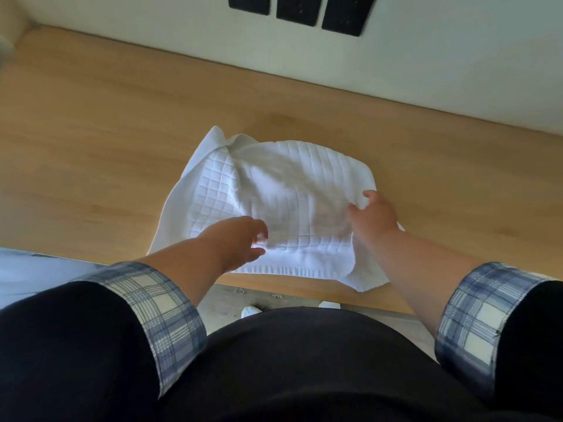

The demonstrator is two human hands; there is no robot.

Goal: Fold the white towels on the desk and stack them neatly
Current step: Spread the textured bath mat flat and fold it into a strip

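Observation:
A white waffle-weave towel (274, 190) lies rumpled and partly doubled over on the wooden desk (91, 166), its near edge at the desk's front. My right hand (373, 213) grips the towel's right edge, fingers curled into the cloth. My left hand (240, 239) hovers over the near left part of the towel with fingers loosely spread; it is blurred and holds nothing that I can see. The towel's far left corner sticks up in a fold.
A white wall (396, 62) runs along the desk's far edge, with three dark panels (300, 9) on it. A pale surface (27, 269) lies at the left below the desk's front edge. The floor and white shoes (251, 310) show below.

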